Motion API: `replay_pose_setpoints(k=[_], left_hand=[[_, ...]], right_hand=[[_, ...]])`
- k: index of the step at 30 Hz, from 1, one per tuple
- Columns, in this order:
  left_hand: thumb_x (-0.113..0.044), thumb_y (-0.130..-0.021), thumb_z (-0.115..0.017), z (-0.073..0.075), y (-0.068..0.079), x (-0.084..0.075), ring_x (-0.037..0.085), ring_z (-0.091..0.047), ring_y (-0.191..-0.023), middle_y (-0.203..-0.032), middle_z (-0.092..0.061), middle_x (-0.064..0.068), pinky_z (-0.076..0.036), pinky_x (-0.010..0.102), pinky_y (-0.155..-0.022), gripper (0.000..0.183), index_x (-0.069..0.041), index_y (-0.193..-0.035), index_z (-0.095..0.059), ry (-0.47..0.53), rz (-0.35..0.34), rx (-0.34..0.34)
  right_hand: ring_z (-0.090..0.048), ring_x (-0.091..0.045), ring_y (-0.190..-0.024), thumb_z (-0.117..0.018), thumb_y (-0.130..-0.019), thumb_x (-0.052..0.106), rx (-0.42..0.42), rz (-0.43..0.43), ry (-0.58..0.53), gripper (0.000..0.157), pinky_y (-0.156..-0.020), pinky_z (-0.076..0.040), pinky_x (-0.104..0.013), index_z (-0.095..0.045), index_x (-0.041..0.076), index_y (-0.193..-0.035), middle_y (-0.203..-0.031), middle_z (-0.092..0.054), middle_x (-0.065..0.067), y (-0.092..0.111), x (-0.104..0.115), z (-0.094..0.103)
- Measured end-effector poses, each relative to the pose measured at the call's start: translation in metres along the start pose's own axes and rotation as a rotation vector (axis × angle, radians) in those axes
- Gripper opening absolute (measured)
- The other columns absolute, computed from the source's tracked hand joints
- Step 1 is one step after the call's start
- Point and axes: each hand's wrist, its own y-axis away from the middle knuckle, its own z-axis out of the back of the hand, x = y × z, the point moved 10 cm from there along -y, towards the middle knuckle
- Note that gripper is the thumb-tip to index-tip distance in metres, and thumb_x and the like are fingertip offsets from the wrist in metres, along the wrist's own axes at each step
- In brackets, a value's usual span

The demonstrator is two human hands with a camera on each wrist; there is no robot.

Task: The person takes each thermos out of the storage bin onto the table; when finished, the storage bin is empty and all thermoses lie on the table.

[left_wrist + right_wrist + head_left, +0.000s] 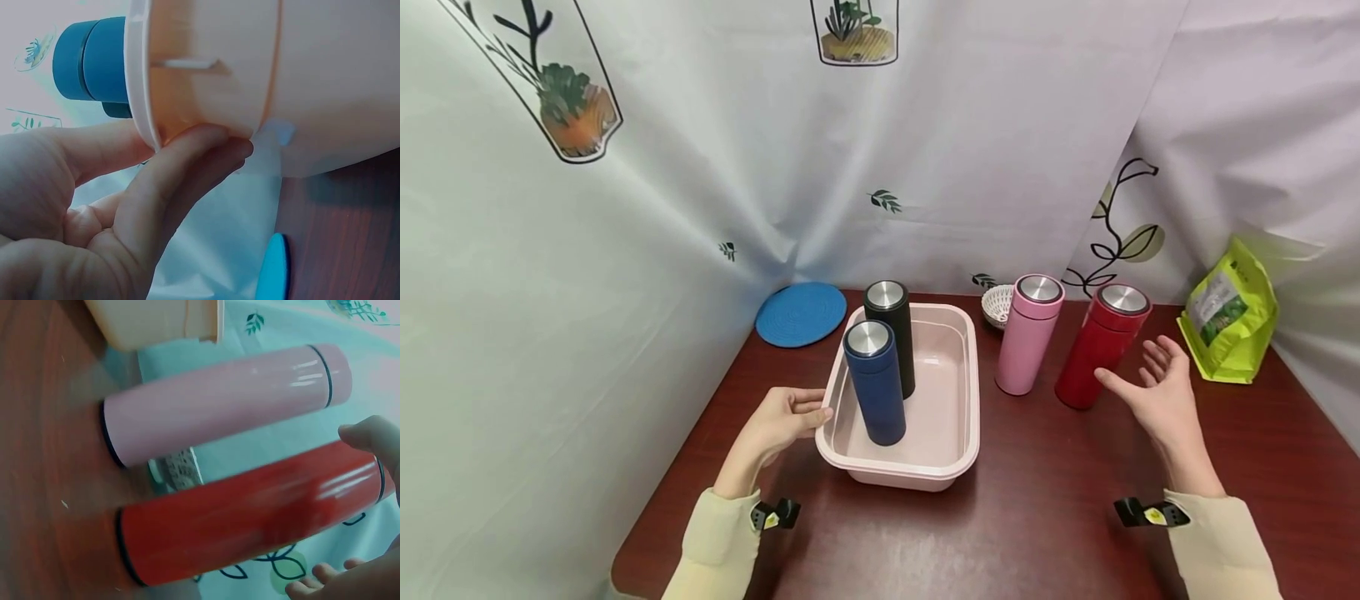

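A pale pink plastic basin (942, 392) stands on the table. My left hand (788, 421) holds its left rim, thumb over the edge and fingers against the outer wall, as the left wrist view also shows (144, 194). Inside the basin, a blue thermos (877, 387) and a black thermos (901, 333) stand upright with silver lids. To the right are a pink thermos (1028, 337) and a red thermos (1097, 350), both upright. Beside the red thermos is my right hand (1161, 400), thumb and fingers spread around its side; contact cannot be made out.
A blue round mat (801, 314) lies at the back left of the table (1037, 508). Behind the pink thermos sits a small white woven basket (996, 307). A green bag (1232, 317) stands at the back right. Patterned white curtain (970, 167) hangs behind.
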Motion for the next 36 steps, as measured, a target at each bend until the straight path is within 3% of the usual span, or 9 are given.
replay_pose_setpoints(k=[6, 15, 21, 29, 36], left_hand=[[-0.001, -0.092, -0.065, -0.001, -0.001, 0.001, 0.041, -0.065, -0.108, -0.126, -0.058, 0.034, -0.058, 0.044, -0.084, 0.046, 0.016, -0.132, -0.05, 0.006, -0.004, 0.012], [0.0, -0.091, -0.064, -0.001, -0.002, 0.001, 0.046, -0.064, -0.107, -0.125, -0.058, 0.035, -0.058, 0.045, -0.082, 0.046, 0.017, -0.131, -0.05, 0.02, -0.01, 0.019], [0.001, -0.091, -0.064, -0.001, -0.003, 0.002, 0.047, -0.063, -0.108, -0.125, -0.058, 0.035, -0.059, 0.044, -0.082, 0.045, 0.017, -0.131, -0.05, 0.031, -0.009, 0.021], [0.002, -0.091, -0.063, 0.0, -0.003, 0.002, 0.045, -0.063, -0.109, -0.126, -0.057, 0.036, -0.059, 0.042, -0.082, 0.045, 0.018, -0.131, -0.05, 0.034, -0.007, 0.021], [0.0, -0.092, -0.064, 0.0, -0.003, 0.002, 0.045, -0.065, -0.106, -0.125, -0.057, 0.036, -0.059, 0.044, -0.081, 0.047, 0.018, -0.132, -0.049, 0.026, -0.008, 0.023]], right_hand=[[-0.01, -0.037, -0.15, -0.07, -0.091, 0.022, 0.041, -0.047, 0.01, 0.098, -0.123, -0.015, -0.04, 0.003, 0.013, -0.157, -0.163, -0.006, -0.019, 0.018, -0.011, -0.006], [-0.017, -0.023, -0.15, -0.072, -0.088, 0.012, -0.004, -0.02, -0.079, 0.095, -0.116, -0.021, -0.011, -0.006, 0.019, -0.157, -0.163, -0.015, -0.011, 0.042, -0.003, -0.004], [-0.022, -0.022, -0.148, -0.074, -0.087, 0.014, -0.032, 0.003, -0.028, 0.096, -0.112, -0.021, -0.005, -0.01, 0.018, -0.157, -0.16, -0.026, -0.008, 0.052, 0.01, -0.011], [-0.027, -0.023, -0.145, -0.076, -0.082, 0.001, 0.011, 0.055, -0.118, 0.097, -0.114, -0.022, -0.008, -0.015, 0.01, -0.156, -0.156, -0.032, -0.015, 0.059, 0.029, -0.042], [-0.031, -0.029, -0.142, -0.079, -0.079, 0.002, 0.121, 0.144, -0.119, 0.097, -0.107, -0.028, -0.003, -0.018, 0.005, -0.154, -0.153, -0.036, -0.017, 0.071, 0.051, -0.081]])
